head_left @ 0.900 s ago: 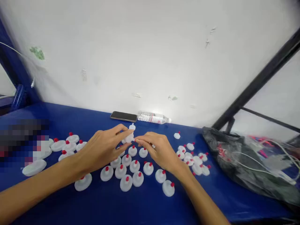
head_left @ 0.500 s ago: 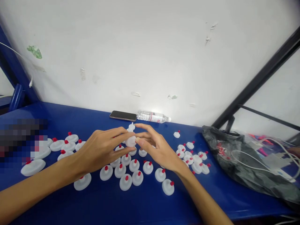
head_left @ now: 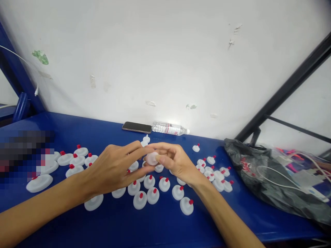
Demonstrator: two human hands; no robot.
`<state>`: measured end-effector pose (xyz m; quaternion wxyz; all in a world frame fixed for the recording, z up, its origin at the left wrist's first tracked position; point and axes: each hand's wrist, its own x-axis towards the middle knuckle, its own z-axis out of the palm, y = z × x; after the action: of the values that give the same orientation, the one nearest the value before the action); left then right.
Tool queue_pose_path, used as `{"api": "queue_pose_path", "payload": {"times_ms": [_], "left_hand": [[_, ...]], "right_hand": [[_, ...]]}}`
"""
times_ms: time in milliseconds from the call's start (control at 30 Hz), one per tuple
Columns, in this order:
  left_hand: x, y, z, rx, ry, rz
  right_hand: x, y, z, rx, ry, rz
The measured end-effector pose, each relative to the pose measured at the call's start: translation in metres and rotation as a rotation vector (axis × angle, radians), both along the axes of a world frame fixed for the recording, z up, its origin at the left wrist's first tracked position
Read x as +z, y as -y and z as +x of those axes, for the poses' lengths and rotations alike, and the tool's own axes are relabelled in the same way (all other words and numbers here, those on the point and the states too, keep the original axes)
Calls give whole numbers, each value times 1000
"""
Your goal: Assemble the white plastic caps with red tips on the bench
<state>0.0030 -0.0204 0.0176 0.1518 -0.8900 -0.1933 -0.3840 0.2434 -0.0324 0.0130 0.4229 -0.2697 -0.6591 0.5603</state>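
White plastic cap (head_left: 152, 158) is pinched between both hands, held just above the table, over the middle cluster of caps. Left hand (head_left: 113, 168): thumb and fingers closed on the cap's left side. Right hand (head_left: 176, 162): fingers curled in, gripping its right side. Half a second ago the right fingers were splayed open beside it; now they've closed, and the cap has shifted slightly right and turned its flat face toward the camera. Reads as a two-handed press or twist. Can't tell whether a red tip is on this one.

Below: dozens of white caps with red tips (head_left: 153, 195) scattered on the blue table (head_left: 124, 224). Phone (head_left: 137, 127) and a lying water bottle (head_left: 169, 128) sit against the white wall (head_left: 165, 51). Black plastic bag (head_left: 261, 179) with cables at right, dark metal frame (head_left: 284, 93) behind it.
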Motion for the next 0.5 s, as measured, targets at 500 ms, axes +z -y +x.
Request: {"api": "queue_pose_path", "payload": {"times_ms": [500], "left_hand": [[-18,-39,-15,238,-87,-325]], "right_hand": [[18,-8,23,-402,-94,15]]}}
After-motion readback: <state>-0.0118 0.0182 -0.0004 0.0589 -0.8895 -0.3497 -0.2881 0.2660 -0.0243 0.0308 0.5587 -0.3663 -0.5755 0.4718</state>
